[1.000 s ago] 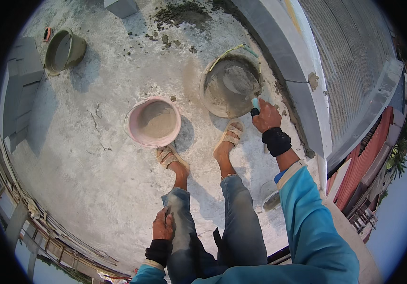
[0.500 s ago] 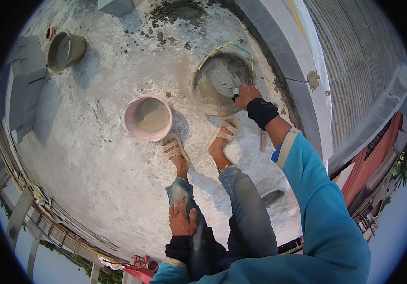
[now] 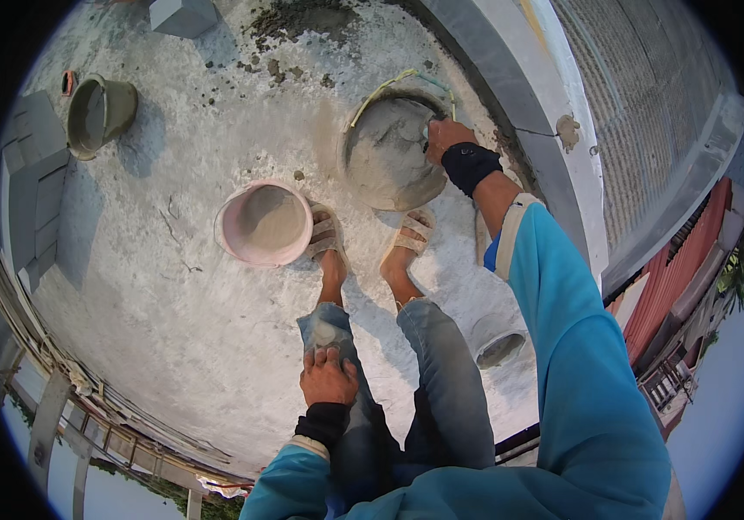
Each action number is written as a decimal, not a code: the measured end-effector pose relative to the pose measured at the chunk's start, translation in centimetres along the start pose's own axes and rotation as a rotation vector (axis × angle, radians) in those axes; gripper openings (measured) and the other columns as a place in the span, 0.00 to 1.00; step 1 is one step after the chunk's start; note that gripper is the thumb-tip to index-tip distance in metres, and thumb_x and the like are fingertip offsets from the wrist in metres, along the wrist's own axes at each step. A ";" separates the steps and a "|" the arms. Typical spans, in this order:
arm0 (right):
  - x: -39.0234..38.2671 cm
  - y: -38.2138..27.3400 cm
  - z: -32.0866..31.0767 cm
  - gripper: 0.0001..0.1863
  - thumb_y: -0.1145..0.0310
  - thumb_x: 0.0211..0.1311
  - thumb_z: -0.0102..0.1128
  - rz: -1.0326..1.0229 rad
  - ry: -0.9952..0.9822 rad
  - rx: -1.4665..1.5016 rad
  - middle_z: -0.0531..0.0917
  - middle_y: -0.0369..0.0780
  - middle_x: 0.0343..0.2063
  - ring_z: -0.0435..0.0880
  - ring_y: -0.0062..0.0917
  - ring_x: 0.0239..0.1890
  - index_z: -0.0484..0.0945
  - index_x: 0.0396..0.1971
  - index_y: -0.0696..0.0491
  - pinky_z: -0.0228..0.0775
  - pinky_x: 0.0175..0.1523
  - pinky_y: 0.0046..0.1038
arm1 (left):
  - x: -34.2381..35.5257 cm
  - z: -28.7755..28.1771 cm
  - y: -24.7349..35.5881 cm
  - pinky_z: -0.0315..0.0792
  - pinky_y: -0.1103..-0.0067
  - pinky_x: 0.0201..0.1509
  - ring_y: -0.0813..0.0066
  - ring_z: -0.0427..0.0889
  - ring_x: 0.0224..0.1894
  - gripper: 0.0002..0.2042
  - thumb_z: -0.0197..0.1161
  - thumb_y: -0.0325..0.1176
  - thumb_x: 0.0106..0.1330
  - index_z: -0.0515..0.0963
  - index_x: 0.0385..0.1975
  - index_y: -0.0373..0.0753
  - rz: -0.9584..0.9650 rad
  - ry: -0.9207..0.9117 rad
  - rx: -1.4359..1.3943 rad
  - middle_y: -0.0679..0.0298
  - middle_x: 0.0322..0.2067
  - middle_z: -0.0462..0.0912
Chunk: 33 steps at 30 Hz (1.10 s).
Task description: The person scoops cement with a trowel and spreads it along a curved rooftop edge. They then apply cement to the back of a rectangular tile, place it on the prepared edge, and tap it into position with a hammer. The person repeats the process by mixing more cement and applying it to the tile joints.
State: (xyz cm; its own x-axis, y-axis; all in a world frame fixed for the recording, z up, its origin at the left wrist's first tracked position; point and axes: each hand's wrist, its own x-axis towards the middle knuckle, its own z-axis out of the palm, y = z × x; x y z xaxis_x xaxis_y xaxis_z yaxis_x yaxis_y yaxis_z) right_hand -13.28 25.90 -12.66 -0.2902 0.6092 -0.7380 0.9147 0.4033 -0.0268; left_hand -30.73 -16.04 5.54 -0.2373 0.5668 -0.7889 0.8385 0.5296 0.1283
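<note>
Wet grey mortar (image 3: 385, 152) fills much of the wide round tub (image 3: 392, 206) in front of my feet. A cord handle (image 3: 381, 94) in yellow and green arches over the tub's far rim. At the tub's right side, my right hand (image 3: 448, 141) is closed on a trowel whose pale teal handle end just shows; its blade is hidden. My left hand (image 3: 329, 378) lies on my left leg just above the knee, fingers apart, holding nothing. Left of the tub stands a pink bucket (image 3: 226, 227) with grey-brown material inside.
A dark bucket (image 3: 116, 108) stands tilted at far left, near stacked grey blocks (image 3: 34, 186). Another grey block (image 3: 183, 16) sits at the back, beside spilled mortar (image 3: 307, 22). A low wall (image 3: 554, 130) runs along the right. A round metal-looking container (image 3: 500, 347) lies right of my legs.
My right hand has moved up and slightly left at the tub, and the mortar inside has spread toward the near rim. My left hand has slid slightly up my leg toward the knee.
</note>
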 end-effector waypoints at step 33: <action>-10.7 1.3 -5.1 0.21 0.57 0.67 0.58 -0.039 -0.212 0.180 0.86 0.57 0.31 0.86 0.52 0.33 0.84 0.37 0.63 0.78 0.42 0.45 | 0.7 -0.4 -3.6 0.75 0.57 0.61 0.50 0.76 0.61 0.17 0.63 0.37 0.58 0.82 0.46 0.38 -0.074 -0.008 -0.245 0.54 0.50 0.84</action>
State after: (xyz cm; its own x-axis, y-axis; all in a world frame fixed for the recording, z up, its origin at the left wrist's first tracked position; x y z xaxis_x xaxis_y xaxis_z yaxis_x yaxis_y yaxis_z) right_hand -10.42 23.39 -1.35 -0.2778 0.4314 -0.8583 0.9448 0.2844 -0.1629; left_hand -34.15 -17.33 4.80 -0.2887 0.5160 -0.8065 0.6752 0.7069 0.2107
